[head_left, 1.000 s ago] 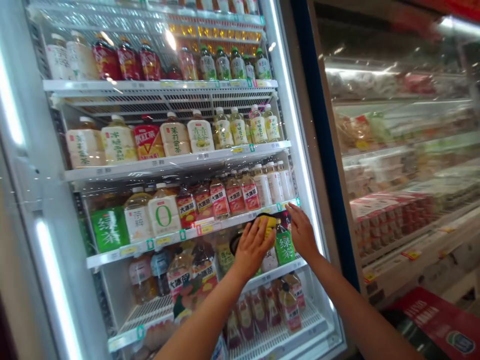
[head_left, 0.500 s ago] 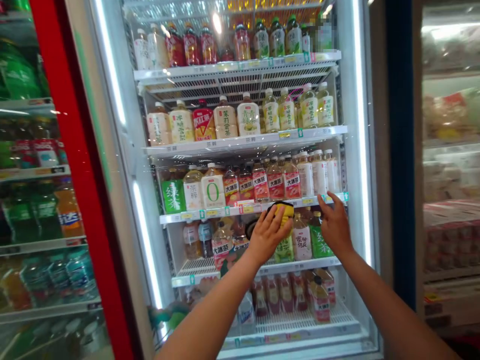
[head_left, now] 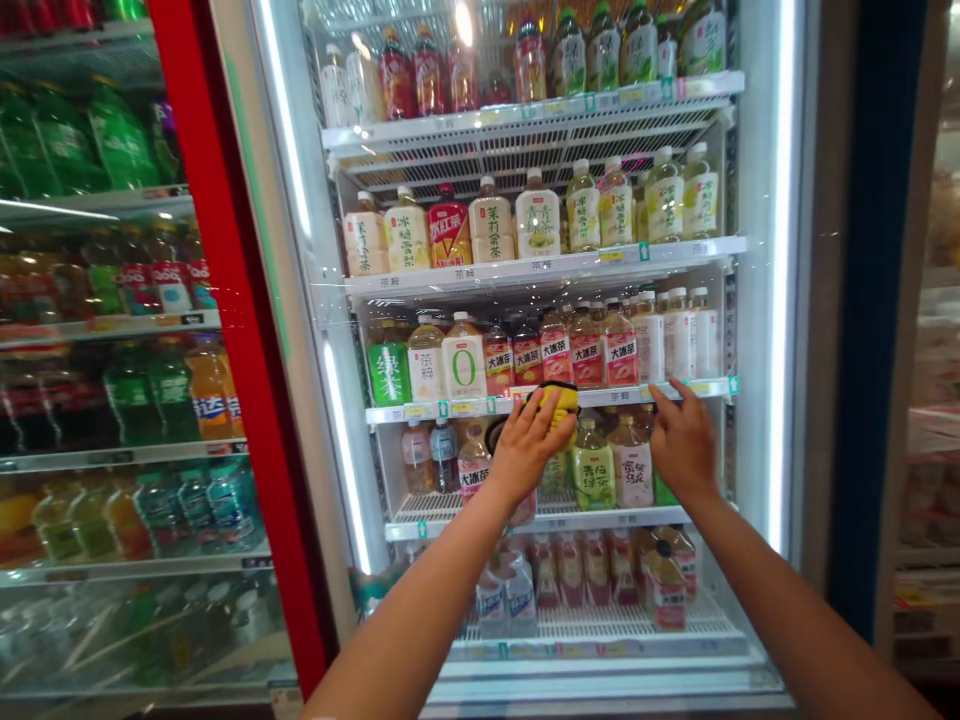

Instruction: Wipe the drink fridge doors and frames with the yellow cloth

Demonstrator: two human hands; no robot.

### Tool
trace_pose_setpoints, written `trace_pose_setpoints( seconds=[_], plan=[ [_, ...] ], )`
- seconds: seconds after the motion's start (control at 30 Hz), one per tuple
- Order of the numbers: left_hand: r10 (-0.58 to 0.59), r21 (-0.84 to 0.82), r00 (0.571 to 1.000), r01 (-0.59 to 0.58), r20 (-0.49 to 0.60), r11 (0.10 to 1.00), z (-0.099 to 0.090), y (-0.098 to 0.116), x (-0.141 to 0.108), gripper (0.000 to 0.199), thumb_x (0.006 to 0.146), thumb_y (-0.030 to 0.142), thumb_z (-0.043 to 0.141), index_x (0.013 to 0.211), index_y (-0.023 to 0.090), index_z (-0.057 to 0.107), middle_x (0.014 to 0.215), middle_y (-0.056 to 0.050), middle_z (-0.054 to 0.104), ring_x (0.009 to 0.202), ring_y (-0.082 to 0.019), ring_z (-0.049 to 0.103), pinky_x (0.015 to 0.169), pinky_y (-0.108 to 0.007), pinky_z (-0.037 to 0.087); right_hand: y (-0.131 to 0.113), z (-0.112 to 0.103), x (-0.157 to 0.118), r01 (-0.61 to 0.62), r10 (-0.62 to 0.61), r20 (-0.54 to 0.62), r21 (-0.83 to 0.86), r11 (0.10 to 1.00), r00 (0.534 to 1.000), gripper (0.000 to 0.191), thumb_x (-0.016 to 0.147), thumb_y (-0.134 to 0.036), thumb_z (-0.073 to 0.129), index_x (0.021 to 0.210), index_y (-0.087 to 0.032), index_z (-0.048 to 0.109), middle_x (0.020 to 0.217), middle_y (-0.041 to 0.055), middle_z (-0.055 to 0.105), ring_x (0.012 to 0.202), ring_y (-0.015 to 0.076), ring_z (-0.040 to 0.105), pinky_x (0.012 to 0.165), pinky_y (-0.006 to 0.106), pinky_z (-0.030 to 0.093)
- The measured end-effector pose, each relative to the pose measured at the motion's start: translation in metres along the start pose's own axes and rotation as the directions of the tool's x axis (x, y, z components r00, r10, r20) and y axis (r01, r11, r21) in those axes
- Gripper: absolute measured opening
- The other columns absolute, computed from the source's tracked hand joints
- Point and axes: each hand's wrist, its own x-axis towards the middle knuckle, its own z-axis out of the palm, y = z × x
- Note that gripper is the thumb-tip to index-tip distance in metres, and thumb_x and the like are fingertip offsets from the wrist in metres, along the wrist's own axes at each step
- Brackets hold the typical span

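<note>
My left hand (head_left: 525,445) is laid over a yellow cloth with black edging (head_left: 559,402), pressing it to the front of a lit drinks cooler, level with a middle shelf edge. A black loop shows by the cloth's left side. To the right, my right hand (head_left: 684,445) has finger and thumb stretched out near the same shelf's price strip (head_left: 619,397), and holds nothing. Glare hints at glass in front of the bottles. Behind the hands stand red-labelled tea bottles (head_left: 586,350) and a green-labelled bottle (head_left: 595,470).
The cooler's shelves hold rows of bottled drinks (head_left: 450,230). Bright light strips (head_left: 345,450) run down both sides. A red-framed cooler (head_left: 225,300) with more bottles stands on the left. Another lit display (head_left: 934,400) is at the far right, beyond a dark post (head_left: 870,350).
My view has turned left, so the cooler sits further right in the picture. Against the shelves, my left hand with the cloth and my right hand have both shifted left.
</note>
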Motion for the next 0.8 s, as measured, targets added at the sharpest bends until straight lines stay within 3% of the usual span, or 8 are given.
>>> trace_pose_setpoints(
  seconds=[0.1,0.2,0.3,0.4,0.53,0.63,0.73,0.8],
  plan=[
    [-0.205,0.009,0.979,0.205,-0.018,0.979,-0.021,-0.039,0.011,0.069,0.089,0.001,0.056,0.15,0.032,0.05,0.171,-0.007,0.028,0.161,-0.028,0.009,0.129,-0.057,0.025,-0.026,0.005,-0.004,0.131,-0.134,0.047,0.06,0.99,0.99,0.057,0.087,-0.007,0.047,0.137,-0.026,0.066,0.142,0.013,0.059,0.128,0.0327,0.057,0.109,0.059,0.048],
    [-0.374,0.009,0.926,0.375,-0.054,0.927,-0.039,-0.056,-0.023,0.08,0.085,-0.002,0.058,0.156,0.03,0.04,0.174,-0.01,0.018,0.161,-0.031,0.007,0.128,-0.061,0.023,-0.044,0.011,-0.009,0.194,-0.205,0.068,0.136,0.971,0.976,0.058,0.087,-0.007,0.048,0.139,-0.026,0.065,0.141,0.013,0.06,0.124,0.0315,0.059,0.107,0.057,0.05],
    [-0.264,0.014,0.964,0.265,-0.025,0.964,-0.038,-0.04,-0.063,0.078,0.085,0.001,0.062,0.155,0.029,0.042,0.173,-0.013,0.02,0.161,-0.033,0.008,0.126,-0.061,0.025,-0.063,0.018,-0.015,0.211,-0.229,0.088,0.177,0.961,0.969,0.059,0.086,-0.006,0.048,0.139,-0.025,0.064,0.143,0.0143,0.059,0.126,0.0324,0.058,0.108,0.057,0.049],
    [-0.2,0.029,0.979,0.199,0.027,0.98,-0.033,-0.033,-0.067,0.069,0.088,0.007,0.064,0.152,0.028,0.047,0.17,-0.014,0.029,0.16,-0.033,0.012,0.127,-0.061,0.024,-0.084,0.025,-0.017,0.257,-0.282,0.121,0.188,0.948,0.952,0.057,0.086,-0.005,0.048,0.138,-0.021,0.066,0.144,0.0165,0.059,0.131,0.0332,0.056,0.109,0.056,0.049],
    [-0.266,0.046,0.964,0.265,0.011,0.963,-0.047,-0.062,-0.063,0.07,0.089,0.003,0.058,0.152,0.032,0.048,0.169,-0.008,0.033,0.161,-0.028,0.014,0.129,-0.058,0.02,-0.103,0.028,-0.015,0.307,-0.327,0.139,0.145,0.941,0.935,0.057,0.086,-0.005,0.051,0.137,-0.022,0.066,0.147,0.0148,0.058,0.136,0.0333,0.054,0.11,0.056,0.049],
    [-0.393,0.043,0.919,0.394,-0.037,0.918,-0.057,-0.07,-0.094,0.075,0.087,0.002,0.06,0.154,0.03,0.045,0.172,-0.01,0.026,0.161,-0.03,0.008,0.128,-0.059,0.02,-0.104,0.027,-0.016,0.31,-0.324,0.132,0.113,0.944,0.937,0.057,0.085,-0.005,0.052,0.137,-0.023,0.066,0.147,0.0138,0.058,0.136,0.0333,0.055,0.111,0.056,0.049],
    [-0.333,0.019,0.943,0.333,0.008,0.943,-0.057,-0.056,-0.121,0.074,0.087,0.003,0.06,0.154,0.03,0.045,0.173,-0.011,0.023,0.161,-0.032,0.005,0.127,-0.061,0.023,-0.105,0.028,-0.02,0.322,-0.332,0.149,0.091,0.942,0.931,0.057,0.085,-0.005,0.053,0.138,-0.022,0.066,0.148,0.0139,0.058,0.138,0.0339,0.054,0.112,0.057,0.049],
    [-0.265,0.004,0.962,0.265,0.062,0.964,-0.055,-0.053,-0.118,0.073,0.088,0.002,0.058,0.154,0.032,0.046,0.172,-0.01,0.026,0.161,-0.031,0.007,0.127,-0.06,0.024,-0.108,0.029,-0.022,0.339,-0.35,0.173,0.091,0.937,0.921,0.059,0.084,-0.004,0.054,0.139,-0.023,0.065,0.149,0.0137,0.057,0.141,0.0344,0.052,0.112,0.057,0.049]
  ],
)
